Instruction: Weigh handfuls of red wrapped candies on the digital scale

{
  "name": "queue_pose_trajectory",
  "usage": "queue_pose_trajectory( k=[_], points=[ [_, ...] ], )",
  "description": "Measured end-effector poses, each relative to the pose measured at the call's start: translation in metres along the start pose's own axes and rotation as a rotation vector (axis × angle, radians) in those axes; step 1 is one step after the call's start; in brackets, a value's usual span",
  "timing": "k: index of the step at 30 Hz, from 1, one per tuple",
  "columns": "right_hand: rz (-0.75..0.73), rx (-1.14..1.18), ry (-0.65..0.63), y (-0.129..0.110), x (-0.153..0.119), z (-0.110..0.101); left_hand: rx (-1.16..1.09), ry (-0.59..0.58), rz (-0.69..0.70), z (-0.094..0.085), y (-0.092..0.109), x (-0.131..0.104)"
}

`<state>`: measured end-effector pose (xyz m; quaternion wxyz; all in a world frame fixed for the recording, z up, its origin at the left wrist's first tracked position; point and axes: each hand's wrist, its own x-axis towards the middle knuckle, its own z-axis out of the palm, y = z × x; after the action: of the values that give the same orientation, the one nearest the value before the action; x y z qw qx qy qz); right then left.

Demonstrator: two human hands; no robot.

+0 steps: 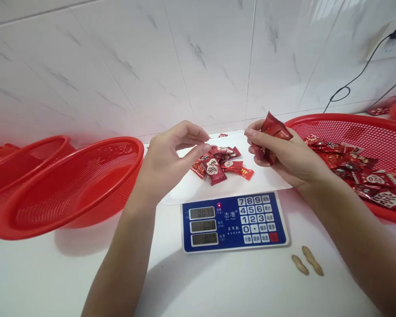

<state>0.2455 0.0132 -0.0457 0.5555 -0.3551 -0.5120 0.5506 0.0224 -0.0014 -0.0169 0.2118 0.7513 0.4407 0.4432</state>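
Observation:
Several red candy packets [214, 169] lie in a loose pile on the white pan [185, 191] of a blue digital scale [231, 222]. Over the pile's left side hovers my left hand [171, 158], its thumb and fingers apart with nothing seen between them. Red packets [272, 132] are held in my right hand [284, 154], above the right end of the pan, with its fingers wrapped round them. The scale's top display seems to read 0.079, and the two lower ones show zeros.
A red basket [343, 118] with many packets stands at the right. Two red baskets [119, 143] sit at the left. Two peanuts [312, 260] lie on the table [198, 281] right of the scale. A black cable [359, 79] hangs from a wall socket [387, 48].

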Motion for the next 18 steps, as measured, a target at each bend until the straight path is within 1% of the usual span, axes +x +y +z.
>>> queue_pose_trajectory(
  k=[4, 9, 11, 13, 15, 16, 18],
  points=[
    [-0.03, -0.003, 0.001, -0.003, -0.001, 0.0, -0.015, -0.009, 0.019, -0.002, 0.0, -0.001],
    [-0.029, -0.031, 0.018, -0.004, -0.001, 0.0, 0.005, -0.031, 0.021, -0.002, -0.001, -0.001],
    [-0.03, -0.036, 0.022, -0.006, -0.002, 0.0, 0.015, -0.029, 0.033, 0.002, -0.001, -0.003],
    [-0.042, -0.037, 0.023, -0.01, -0.003, 0.0, 0.033, -0.047, 0.066, 0.011, 0.001, -0.004],
    [-0.062, -0.038, 0.032, -0.016, -0.006, -0.001, 0.119, -0.146, 0.117, 0.027, 0.002, -0.001],
    [-0.074, -0.038, 0.038, -0.019, -0.007, -0.002, 0.197, -0.234, 0.153, 0.036, 0.003, 0.001],
    [-0.088, -0.036, 0.048, -0.025, -0.009, -0.003, 0.412, -0.46, 0.251, 0.055, 0.004, 0.009]
  ],
)
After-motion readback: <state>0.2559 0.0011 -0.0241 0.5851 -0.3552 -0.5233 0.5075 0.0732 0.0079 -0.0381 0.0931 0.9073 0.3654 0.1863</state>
